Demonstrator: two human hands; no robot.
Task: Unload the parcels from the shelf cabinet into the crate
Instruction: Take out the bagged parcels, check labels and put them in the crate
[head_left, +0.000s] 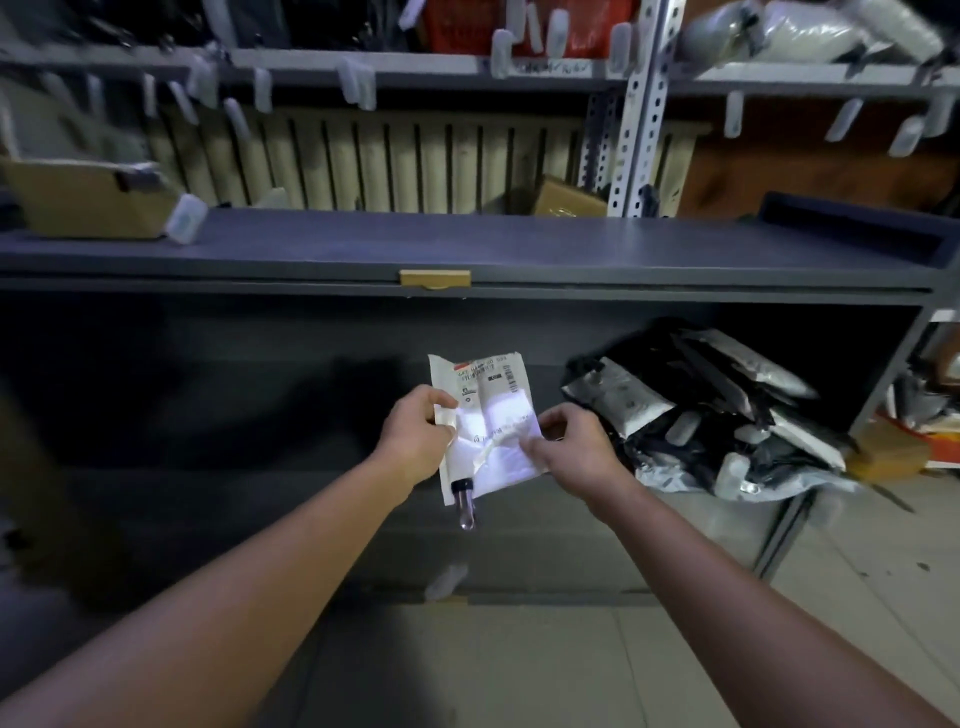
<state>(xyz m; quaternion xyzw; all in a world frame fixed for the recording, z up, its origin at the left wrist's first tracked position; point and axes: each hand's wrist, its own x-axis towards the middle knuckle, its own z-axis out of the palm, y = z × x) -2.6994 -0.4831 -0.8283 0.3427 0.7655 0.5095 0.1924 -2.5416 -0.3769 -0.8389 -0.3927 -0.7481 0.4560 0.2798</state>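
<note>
A small white parcel (483, 410) with a printed label at its top hangs in front of the dark lower shelf. My left hand (415, 436) pinches its left edge, and my right hand (566, 441) pinches its right side. A small clear tag (463, 503) with a black cap dangles from the parcel's bottom. A heap of black and grey bagged parcels (711, 410) lies on the lower shelf to the right of my hands. No crate is in view.
The grey shelf board (467, 249) runs across above my hands, with a cardboard box (83, 197) at its left and another box (566, 197) behind. A perforated metal upright (636, 114) stands at the right. Tiled floor (493, 670) lies below.
</note>
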